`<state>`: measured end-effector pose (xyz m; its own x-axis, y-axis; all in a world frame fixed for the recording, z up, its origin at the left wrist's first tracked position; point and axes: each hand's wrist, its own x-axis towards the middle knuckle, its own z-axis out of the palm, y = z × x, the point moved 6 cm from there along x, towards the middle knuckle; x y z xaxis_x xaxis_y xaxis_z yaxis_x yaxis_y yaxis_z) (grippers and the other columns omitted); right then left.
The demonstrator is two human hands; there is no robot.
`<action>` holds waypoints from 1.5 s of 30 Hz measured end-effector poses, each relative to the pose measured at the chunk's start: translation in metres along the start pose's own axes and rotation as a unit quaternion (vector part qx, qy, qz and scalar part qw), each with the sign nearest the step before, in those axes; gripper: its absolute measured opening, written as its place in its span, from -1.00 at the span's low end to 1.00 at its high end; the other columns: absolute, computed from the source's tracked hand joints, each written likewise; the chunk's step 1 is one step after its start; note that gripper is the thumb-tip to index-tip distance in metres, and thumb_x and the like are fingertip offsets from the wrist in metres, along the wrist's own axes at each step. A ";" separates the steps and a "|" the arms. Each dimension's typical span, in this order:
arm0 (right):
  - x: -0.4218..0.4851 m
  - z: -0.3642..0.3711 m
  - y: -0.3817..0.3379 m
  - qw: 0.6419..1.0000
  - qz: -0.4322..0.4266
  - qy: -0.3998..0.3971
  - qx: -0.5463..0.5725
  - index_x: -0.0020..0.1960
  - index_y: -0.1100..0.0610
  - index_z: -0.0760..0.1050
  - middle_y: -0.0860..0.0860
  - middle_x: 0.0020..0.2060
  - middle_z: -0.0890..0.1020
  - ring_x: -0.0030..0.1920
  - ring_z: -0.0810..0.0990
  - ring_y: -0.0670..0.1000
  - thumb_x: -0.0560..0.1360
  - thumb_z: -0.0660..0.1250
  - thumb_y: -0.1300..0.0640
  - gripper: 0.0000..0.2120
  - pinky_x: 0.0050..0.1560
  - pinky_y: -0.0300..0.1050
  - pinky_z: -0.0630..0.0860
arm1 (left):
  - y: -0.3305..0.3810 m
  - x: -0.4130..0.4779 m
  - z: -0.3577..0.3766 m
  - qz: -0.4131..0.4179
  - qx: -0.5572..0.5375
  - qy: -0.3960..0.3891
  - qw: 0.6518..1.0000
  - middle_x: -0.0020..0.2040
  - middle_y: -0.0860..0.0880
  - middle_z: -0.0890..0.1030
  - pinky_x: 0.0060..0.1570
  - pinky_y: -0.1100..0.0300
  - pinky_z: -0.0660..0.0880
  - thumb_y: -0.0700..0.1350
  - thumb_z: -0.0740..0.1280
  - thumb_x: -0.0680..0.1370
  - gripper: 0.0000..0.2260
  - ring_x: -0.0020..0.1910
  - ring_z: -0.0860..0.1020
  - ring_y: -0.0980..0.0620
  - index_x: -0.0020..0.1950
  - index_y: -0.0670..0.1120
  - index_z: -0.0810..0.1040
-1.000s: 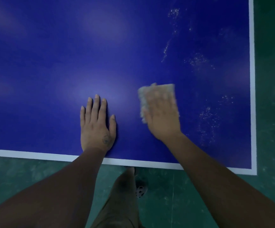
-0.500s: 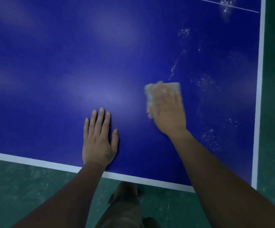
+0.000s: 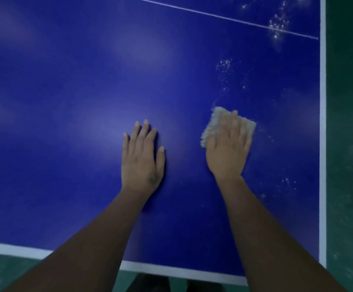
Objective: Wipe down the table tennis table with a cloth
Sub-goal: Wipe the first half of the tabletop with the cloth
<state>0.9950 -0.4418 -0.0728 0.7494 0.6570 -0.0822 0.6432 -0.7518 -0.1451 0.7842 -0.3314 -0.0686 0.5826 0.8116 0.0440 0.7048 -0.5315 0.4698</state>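
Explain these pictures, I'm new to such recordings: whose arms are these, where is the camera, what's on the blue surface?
No machine here: a person wears a camera on the head, so you look down along their own arms. The blue surface is a table tennis table. The left hand lies flat on it, holding nothing. The right hand presses a pale cloth against it with straight fingers. White specks, dust or droplets I cannot tell, dot the table near its right edge.

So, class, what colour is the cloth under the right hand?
The cloth is pale grey-beige; head view.
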 end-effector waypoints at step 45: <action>0.256 -0.024 -0.022 0.999 -0.023 -0.022 -0.022 0.76 -0.03 -0.11 0.09 0.75 -0.07 0.74 -0.10 0.21 0.77 -0.07 -0.12 -0.39 0.70 0.29 -0.13 | 0.001 0.086 0.027 -0.060 0.109 0.066 0.990 0.75 -0.10 0.23 0.74 -0.14 -0.06 0.03 0.10 0.77 -0.47 0.77 0.07 -0.11 0.71 -0.16 0.30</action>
<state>1.1768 -0.2587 -0.0672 0.7114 0.6925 -0.1197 0.6844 -0.7214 -0.1061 0.8464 -0.2689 -0.0883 0.4410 0.8893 0.1206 0.8450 -0.4568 0.2781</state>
